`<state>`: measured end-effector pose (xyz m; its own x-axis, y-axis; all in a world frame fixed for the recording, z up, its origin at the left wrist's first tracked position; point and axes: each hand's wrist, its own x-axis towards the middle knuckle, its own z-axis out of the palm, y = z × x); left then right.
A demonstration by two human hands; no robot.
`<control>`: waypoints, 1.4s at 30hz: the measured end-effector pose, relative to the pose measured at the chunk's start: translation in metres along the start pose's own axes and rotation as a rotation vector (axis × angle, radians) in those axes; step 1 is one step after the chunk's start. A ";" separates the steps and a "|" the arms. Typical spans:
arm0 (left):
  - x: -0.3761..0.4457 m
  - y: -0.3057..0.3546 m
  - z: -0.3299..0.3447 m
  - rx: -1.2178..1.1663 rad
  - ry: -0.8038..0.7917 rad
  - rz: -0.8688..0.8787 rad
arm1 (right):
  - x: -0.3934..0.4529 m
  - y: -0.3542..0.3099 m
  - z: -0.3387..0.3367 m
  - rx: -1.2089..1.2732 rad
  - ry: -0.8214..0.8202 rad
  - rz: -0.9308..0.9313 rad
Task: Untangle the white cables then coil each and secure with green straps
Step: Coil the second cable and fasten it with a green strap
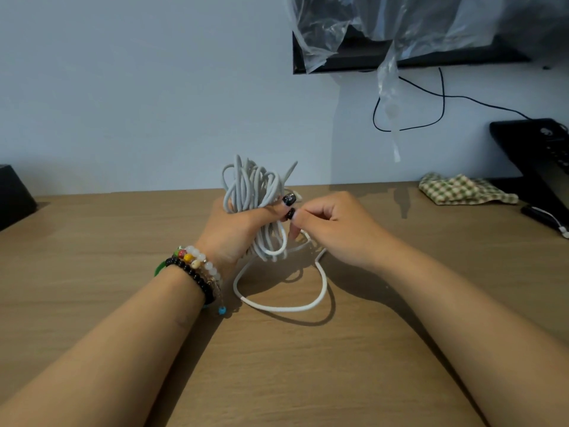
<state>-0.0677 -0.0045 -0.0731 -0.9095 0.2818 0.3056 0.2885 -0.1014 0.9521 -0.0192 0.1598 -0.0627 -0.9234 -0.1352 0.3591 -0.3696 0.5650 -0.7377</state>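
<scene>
The left hand (237, 229) wraps the middle of the white cable bundle (255, 186), so how the strands cross inside the grip cannot be told. The right hand (331, 228) curls its fingers inward, hiding what they pinch; the loose cable loop (295, 308) vanishes beneath it. Both forearms run off the bottom edge. The black screen (400, 58) is cut by the top edge and veiled by a plastic sheet (385, 23). The black telephone (542, 155) runs off the right edge, a dark box (14, 195) off the left
</scene>
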 end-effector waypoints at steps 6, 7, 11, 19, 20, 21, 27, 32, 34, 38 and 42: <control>-0.001 0.002 0.002 -0.132 -0.089 -0.099 | -0.001 0.000 0.006 -0.009 -0.082 0.049; -0.001 0.003 0.002 -0.183 -0.103 -0.121 | -0.002 -0.001 0.007 -0.010 -0.086 0.053; -0.002 0.010 0.002 -0.460 -0.103 -0.180 | -0.002 0.001 0.006 -0.035 -0.079 0.038; -0.005 0.017 0.000 -0.521 -0.193 -0.118 | 0.000 0.006 -0.005 -0.018 0.018 0.078; -0.005 0.017 0.000 -0.534 -0.155 -0.101 | 0.000 0.007 -0.007 -0.014 0.045 0.086; -0.004 0.017 0.000 -0.540 -0.110 -0.082 | 0.001 0.007 -0.009 -0.008 0.069 0.090; 0.003 0.023 -0.009 -0.561 0.145 -0.028 | 0.002 0.005 -0.013 0.036 0.107 0.075; 0.004 0.026 -0.016 -0.689 0.103 -0.009 | 0.003 0.006 -0.021 0.057 0.192 0.069; 0.003 0.027 -0.015 -0.686 0.051 0.008 | 0.004 0.008 -0.022 0.036 0.246 0.065; 0.000 0.025 -0.014 -0.614 -0.030 0.012 | 0.004 0.008 -0.018 0.021 0.256 0.048; 0.001 0.019 -0.015 -0.499 -0.082 -0.007 | 0.000 0.001 -0.010 0.072 0.147 0.011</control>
<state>-0.0671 -0.0204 -0.0549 -0.8786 0.3565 0.3177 0.0858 -0.5368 0.8394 -0.0187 0.1685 -0.0582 -0.9041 -0.0056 0.4272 -0.3713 0.5052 -0.7790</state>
